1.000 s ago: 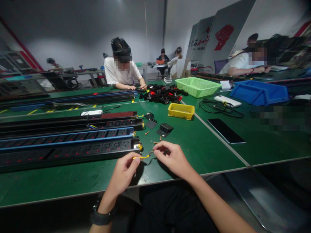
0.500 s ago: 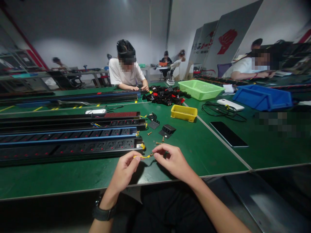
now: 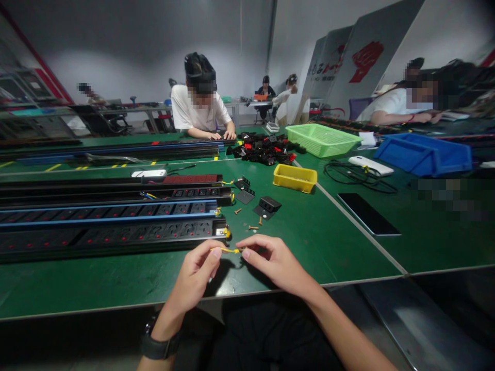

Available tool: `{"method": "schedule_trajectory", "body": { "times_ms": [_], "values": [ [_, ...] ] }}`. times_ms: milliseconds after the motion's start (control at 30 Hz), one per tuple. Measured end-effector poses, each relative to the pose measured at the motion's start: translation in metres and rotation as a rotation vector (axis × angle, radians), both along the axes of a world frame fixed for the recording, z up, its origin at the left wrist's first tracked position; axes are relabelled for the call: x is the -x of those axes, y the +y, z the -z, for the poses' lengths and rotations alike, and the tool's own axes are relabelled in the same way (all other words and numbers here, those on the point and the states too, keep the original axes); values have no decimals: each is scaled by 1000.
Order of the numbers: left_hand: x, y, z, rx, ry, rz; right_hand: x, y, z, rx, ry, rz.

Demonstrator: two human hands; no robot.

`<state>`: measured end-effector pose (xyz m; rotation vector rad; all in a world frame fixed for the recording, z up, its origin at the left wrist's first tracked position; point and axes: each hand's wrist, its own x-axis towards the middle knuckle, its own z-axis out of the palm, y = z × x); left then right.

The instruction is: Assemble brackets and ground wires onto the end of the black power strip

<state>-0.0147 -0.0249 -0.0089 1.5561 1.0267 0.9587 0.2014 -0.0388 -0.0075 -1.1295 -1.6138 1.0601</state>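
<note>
A short yellow wire stretches between my two hands, just above the green table near its front edge. My left hand pinches its left end between thumb and fingers. At the other end, the thumb and forefinger of my right hand close on a small brownish piece at the wire's tip, too small to name for certain. Beyond the left hand lies a long black power strip with a yellow wire at its end. Several loose screws rest behind the right hand, near a black bracket.
A blue-edged strip and further strips lie behind the nearest one. Past the brackets are a yellow bin, a heap of black parts, a green basket and a phone-like slab. A co-worker sits opposite.
My right hand has come slightly left and down, closer to my left hand. Both hands still hold the yellow wire. The view has shifted a little.
</note>
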Motion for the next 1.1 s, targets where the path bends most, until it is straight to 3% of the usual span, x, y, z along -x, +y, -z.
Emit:
{"method": "schedule_trajectory", "body": {
  "times_ms": [233, 600, 967, 1100],
  "values": [
    [-1, 0, 2, 15, 17, -13, -3, 2, 4, 195, 164, -31],
    [-2, 1, 1, 30, 77, 27, -6, 1, 6, 125, 151, 20],
    [-2, 0, 0, 56, 63, 62, -4, -1, 4, 155, 186, -121],
    [-1, 0, 2, 59, 84, 75, -4, 0, 5, 151, 132, -103]
  ]
}}
